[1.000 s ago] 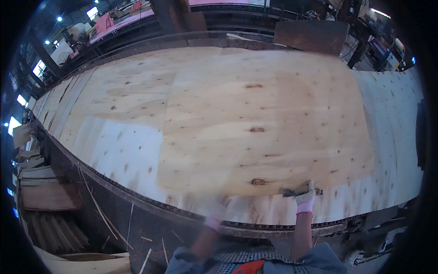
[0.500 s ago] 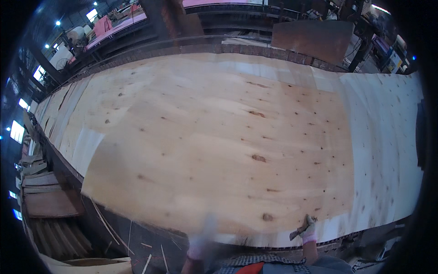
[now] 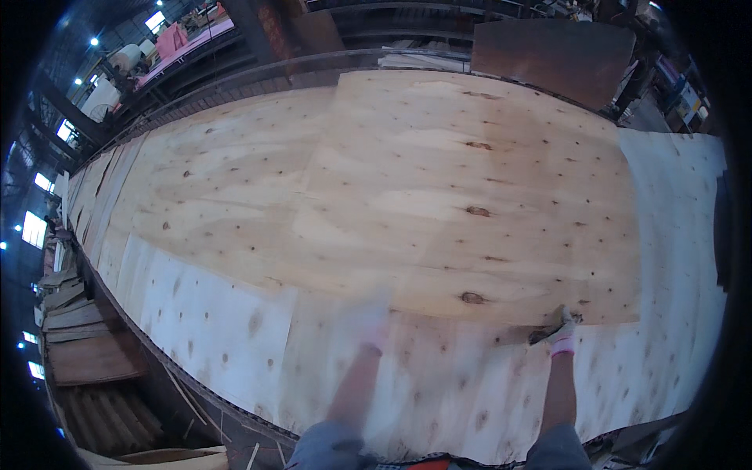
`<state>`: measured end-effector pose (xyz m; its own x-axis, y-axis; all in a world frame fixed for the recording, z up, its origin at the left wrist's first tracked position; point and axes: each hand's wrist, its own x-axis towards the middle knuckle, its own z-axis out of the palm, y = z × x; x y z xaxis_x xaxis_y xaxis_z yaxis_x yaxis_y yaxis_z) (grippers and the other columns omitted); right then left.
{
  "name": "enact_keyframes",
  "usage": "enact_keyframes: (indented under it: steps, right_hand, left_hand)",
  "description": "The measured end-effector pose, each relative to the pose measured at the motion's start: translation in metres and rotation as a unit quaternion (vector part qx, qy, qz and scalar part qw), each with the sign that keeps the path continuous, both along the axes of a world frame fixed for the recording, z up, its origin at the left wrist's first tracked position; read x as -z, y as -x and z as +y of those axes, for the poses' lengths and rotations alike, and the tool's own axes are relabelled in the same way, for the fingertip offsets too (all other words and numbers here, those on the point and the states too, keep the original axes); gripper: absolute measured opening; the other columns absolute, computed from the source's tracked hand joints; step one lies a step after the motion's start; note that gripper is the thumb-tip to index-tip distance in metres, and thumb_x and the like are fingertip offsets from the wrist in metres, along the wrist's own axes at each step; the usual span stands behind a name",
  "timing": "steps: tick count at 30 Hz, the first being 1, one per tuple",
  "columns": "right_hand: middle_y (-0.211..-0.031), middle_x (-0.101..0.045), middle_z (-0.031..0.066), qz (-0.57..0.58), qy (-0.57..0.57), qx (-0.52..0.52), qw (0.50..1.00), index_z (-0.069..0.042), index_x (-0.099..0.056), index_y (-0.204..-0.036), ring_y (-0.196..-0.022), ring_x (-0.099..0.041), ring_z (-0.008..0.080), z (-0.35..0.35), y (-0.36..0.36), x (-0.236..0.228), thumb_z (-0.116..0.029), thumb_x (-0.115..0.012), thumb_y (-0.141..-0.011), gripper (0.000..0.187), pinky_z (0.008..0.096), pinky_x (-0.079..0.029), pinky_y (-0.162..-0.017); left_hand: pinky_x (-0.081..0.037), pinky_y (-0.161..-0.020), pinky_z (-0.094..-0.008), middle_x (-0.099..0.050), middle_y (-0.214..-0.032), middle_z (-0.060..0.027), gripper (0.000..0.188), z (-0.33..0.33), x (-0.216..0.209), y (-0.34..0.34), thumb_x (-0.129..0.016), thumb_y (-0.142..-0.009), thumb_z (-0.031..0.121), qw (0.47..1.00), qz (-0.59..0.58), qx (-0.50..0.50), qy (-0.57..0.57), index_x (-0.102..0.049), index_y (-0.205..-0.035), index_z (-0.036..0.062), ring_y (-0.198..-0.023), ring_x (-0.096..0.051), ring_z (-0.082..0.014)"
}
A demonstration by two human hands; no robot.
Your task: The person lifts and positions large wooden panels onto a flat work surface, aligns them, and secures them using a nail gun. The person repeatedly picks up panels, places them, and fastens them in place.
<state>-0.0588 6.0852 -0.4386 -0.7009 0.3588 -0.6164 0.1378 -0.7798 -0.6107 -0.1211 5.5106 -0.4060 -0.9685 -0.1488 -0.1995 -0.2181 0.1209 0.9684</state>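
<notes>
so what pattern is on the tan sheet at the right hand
The tan sheet has scattered dark brown knots, clearest in the head view.

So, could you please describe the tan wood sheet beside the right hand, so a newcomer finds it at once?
Start from the whitish sheet at the far right. The tan wood sheet lies directly left of it, with its near edge by the gloved right hand. Its row of large brown knots sets it apart from its neighbours.
</notes>
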Motion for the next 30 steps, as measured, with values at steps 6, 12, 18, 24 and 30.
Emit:
enact_keyframes:
  steps: [6,12,18,24,30]
  right_hand:
    - [-0.127,-0.066,0.0067,0.013,-0.045,0.077,0.996,-0.016,-0.064,-0.126,-0.113,-0.063,0.0323,0.002,-0.004,-0.016,-0.036,-0.071,-0.094,0.038,0.0555,-0.053,-0.096]
    - [-0.131,-0.062,0.007,0.045,-0.068,0.068,0.994,-0.015,-0.06,-0.132,-0.119,-0.059,0.0303,-0.007,-0.004,-0.018,-0.037,-0.072,-0.094,0.046,0.0511,-0.05,-0.103]
    - [-0.117,-0.06,0.0052,0.037,-0.095,0.059,0.993,-0.013,-0.059,-0.122,-0.11,-0.057,0.0247,-0.026,-0.014,-0.028,-0.035,-0.063,-0.101,0.031,0.0425,-0.049,-0.097]
    - [-0.094,-0.066,-0.0005,0.0,-0.091,0.118,0.989,-0.015,-0.065,-0.103,-0.086,-0.062,0.0152,-0.052,-0.002,-0.071,-0.02,-0.067,-0.098,0.008,0.033,-0.052,-0.076]
    - [-0.1,-0.07,0.0098,-0.11,-0.178,0.193,0.959,0.004,-0.071,-0.108,-0.083,-0.066,0.0206,-0.066,0.02,-0.087,-0.018,-0.079,-0.087,0.031,0.0402,-0.056,-0.074]
  left_hand:
    - [-0.029,-0.123,-0.0382,-0.042,-0.159,-0.0149,0.055,0.037,-0.052,0.013,-0.042,-0.108,0.021,0.961,-0.09,-0.076,-0.249,-0.032,-0.157,-0.0017,-0.148,-0.037,-0.0258]
    - [-0.034,-0.118,-0.0358,-0.046,-0.152,-0.0129,0.053,0.036,-0.074,0.01,-0.044,-0.107,0.025,0.925,-0.147,-0.141,-0.322,-0.037,-0.153,-0.0003,-0.138,-0.044,-0.0216]
    - [-0.043,-0.108,-0.0352,-0.057,-0.14,-0.0092,0.049,0.039,-0.041,0.016,-0.049,-0.105,0.029,0.948,-0.103,-0.157,-0.256,-0.049,-0.146,0.0013,-0.125,-0.054,-0.0177]
    - [-0.049,-0.092,-0.0327,-0.064,-0.122,-0.0042,0.046,0.037,-0.025,0.029,-0.056,-0.103,0.033,0.96,-0.077,-0.189,-0.193,-0.061,-0.138,0.0036,-0.106,-0.059,-0.0131]
    - [-0.047,-0.063,-0.0241,-0.062,-0.086,0.0037,0.036,0.059,-0.072,0.042,-0.066,-0.099,0.031,0.885,-0.065,-0.335,-0.315,-0.069,-0.125,0.007,-0.069,-0.053,-0.0066]
